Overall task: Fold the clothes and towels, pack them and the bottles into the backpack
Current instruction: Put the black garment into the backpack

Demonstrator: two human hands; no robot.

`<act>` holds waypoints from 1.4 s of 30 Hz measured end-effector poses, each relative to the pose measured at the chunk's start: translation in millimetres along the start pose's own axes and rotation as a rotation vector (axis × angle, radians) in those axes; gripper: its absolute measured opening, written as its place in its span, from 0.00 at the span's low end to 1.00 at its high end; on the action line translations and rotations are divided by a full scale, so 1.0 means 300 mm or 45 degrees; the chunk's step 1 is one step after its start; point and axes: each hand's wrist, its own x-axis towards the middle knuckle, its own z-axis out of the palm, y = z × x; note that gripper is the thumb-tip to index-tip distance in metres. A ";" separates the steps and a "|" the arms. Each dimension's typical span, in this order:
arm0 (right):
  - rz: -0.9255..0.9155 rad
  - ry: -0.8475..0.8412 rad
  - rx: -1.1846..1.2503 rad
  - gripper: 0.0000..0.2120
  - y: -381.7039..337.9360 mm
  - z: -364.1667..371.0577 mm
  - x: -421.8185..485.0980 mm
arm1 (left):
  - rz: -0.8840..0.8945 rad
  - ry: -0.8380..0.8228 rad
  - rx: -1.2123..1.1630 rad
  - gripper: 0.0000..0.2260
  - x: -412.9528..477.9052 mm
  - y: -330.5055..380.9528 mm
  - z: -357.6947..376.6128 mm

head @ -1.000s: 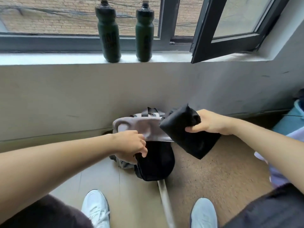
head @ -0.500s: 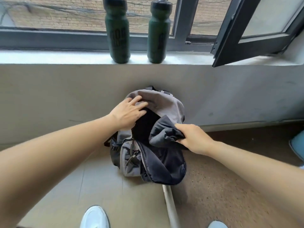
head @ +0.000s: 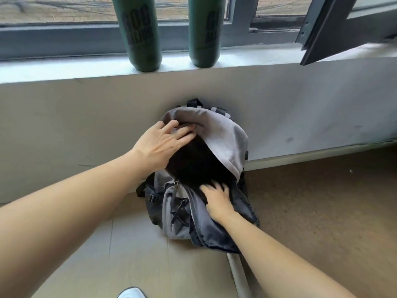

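A grey and black backpack [head: 223, 138] stands on the floor against the wall below the window sill, its top open. My left hand [head: 163, 143] lies flat on the upper left rim of the opening, fingers spread over the grey flap. My right hand [head: 217, 198] presses with spread fingers on the lower edge of the opening, over the black front panel. The inside [head: 193, 164] is dark; the black cloth cannot be told apart from the lining. Two dark green bottles [head: 139, 33] [head: 204, 31] stand upright on the sill above the pack.
The window sill [head: 64, 69] juts out above the backpack. An open black window sash [head: 328, 29] swings inward at the upper right. Pale tiles lie at the left, brown carpet [head: 322, 211] at the right, a metal strip [head: 238, 274] between them. My white shoe [head: 132, 293] shows at the bottom edge.
My right hand carried the folded black cloth down and pushed it into the backpack, then let it go. My left hand moved up to the rim. The view has come closer.
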 end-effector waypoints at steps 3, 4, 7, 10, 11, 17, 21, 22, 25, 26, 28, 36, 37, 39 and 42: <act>-0.077 -0.052 -0.003 0.25 0.014 -0.009 -0.026 | -0.026 -0.039 0.020 0.46 0.007 0.000 0.008; -0.105 -0.118 -0.012 0.23 0.018 -0.030 -0.030 | -0.023 -0.049 0.022 0.47 0.010 0.002 0.005; -0.152 -0.290 -0.013 0.15 0.035 -0.102 -0.016 | -0.022 -0.060 0.015 0.47 0.015 0.013 -0.003; -0.146 -0.175 0.073 0.19 0.019 -0.141 0.029 | -0.019 -0.074 0.007 0.46 0.013 0.024 0.000; -0.160 -0.063 0.065 0.22 0.011 -0.132 0.039 | -0.016 -0.078 0.006 0.46 0.012 0.027 0.001; -0.125 -0.333 -0.116 0.31 0.026 0.035 0.039 | -0.015 -0.071 -0.006 0.44 0.015 0.028 0.011; -0.155 -0.248 -0.083 0.31 0.043 0.034 0.020 | -0.021 -0.054 -0.011 0.43 0.015 0.028 0.009; -0.168 -0.225 -0.067 0.30 0.049 0.025 0.008 | -0.022 -0.049 -0.015 0.43 0.014 0.031 0.008; -0.198 -0.143 0.025 0.28 0.068 -0.022 -0.043 | -0.028 -0.044 -0.040 0.41 0.011 0.040 0.008; -0.207 -0.104 0.034 0.27 0.075 -0.039 -0.065 | -0.032 -0.050 -0.053 0.40 0.008 0.043 0.006; -0.218 0.030 -0.045 0.21 0.089 -0.072 -0.120 | -0.042 -0.058 -0.077 0.38 0.005 0.048 -0.008; 0.812 0.070 0.319 0.41 0.206 -0.173 -0.383 | -0.077 -0.056 -0.157 0.31 0.018 0.072 -0.116; 0.989 -0.088 0.638 0.44 0.204 -0.175 -0.409 | -0.080 -0.063 -0.176 0.31 0.020 0.073 -0.131; 1.124 -0.355 1.144 0.31 0.183 -0.161 -0.467 | -0.082 -0.081 -0.199 0.30 0.023 0.075 -0.147; 1.019 -0.405 1.519 0.07 0.124 -0.158 -0.488 | -0.053 -0.084 -0.227 0.29 0.027 0.059 -0.139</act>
